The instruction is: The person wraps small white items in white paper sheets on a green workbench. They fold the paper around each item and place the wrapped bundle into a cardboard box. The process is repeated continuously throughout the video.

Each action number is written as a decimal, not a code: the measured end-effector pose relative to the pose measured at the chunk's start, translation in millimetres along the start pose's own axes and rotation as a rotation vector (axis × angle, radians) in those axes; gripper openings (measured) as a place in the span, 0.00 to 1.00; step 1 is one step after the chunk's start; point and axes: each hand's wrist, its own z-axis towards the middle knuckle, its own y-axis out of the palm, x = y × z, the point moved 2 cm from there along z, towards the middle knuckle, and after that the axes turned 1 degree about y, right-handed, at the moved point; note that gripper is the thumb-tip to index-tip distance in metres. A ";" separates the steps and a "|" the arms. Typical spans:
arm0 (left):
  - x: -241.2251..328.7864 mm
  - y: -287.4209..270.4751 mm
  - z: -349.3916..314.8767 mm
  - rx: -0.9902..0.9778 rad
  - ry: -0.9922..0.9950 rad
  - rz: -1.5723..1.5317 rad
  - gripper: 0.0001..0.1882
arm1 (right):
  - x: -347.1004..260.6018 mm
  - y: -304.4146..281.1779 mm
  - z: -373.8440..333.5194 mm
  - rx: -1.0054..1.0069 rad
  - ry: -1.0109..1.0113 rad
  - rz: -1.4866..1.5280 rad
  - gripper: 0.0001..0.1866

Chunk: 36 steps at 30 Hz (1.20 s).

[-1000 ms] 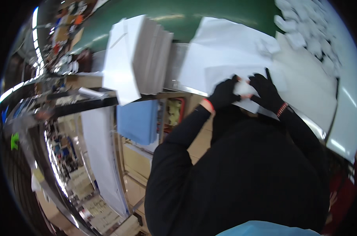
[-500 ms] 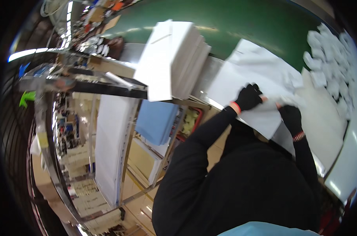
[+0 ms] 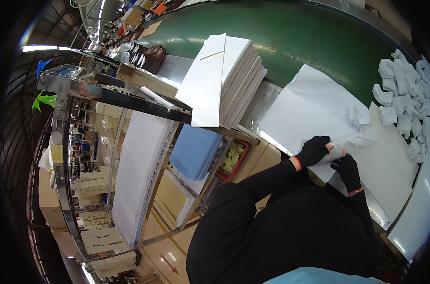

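Observation:
Both my hands wear black fingerless gloves and work at the near edge of a stack of white paper sheets (image 3: 295,104). My left hand (image 3: 313,150) is closed on a bunched, rolled part of white paper (image 3: 350,143), its thumb tip on the roll. Close beside it, my right hand (image 3: 346,171) has its fingers curled at the roll's near side, the thumb against the paper. What lies inside the roll is hidden. A small crumpled white paper wad (image 3: 358,115) rests on the sheets just beyond the roll.
Several crumpled white paper wads (image 3: 404,94) are heaped at the right. A tall stack of white boards (image 3: 241,80) stands left of the sheets, before a green belt surface (image 3: 295,38). At left, a metal rack (image 3: 144,109) holds white sheets and a blue stack (image 3: 196,151).
Both hands have drawn nearer my body and closer together, gathering the paper into a more distinct roll. My view has shifted, so the surroundings sit lower and further right.

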 end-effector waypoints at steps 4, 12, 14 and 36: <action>27.3 5.7 -11.6 0.205 0.141 -0.031 0.11 | -20.6 -3.2 -14.8 0.046 -0.411 -0.513 0.23; 86.6 -55.0 -13.7 0.107 0.206 -0.823 0.53 | -121.6 57.6 -64.0 -0.162 -0.451 -0.634 0.19; 107.9 -71.9 -18.0 0.095 0.343 -0.718 0.56 | -123.7 64.2 -67.7 -0.216 -0.440 -0.767 0.25; 87.5 -60.5 -48.8 0.229 0.173 -0.328 0.24 | -97.2 70.2 -92.8 -0.178 -0.463 -0.920 0.66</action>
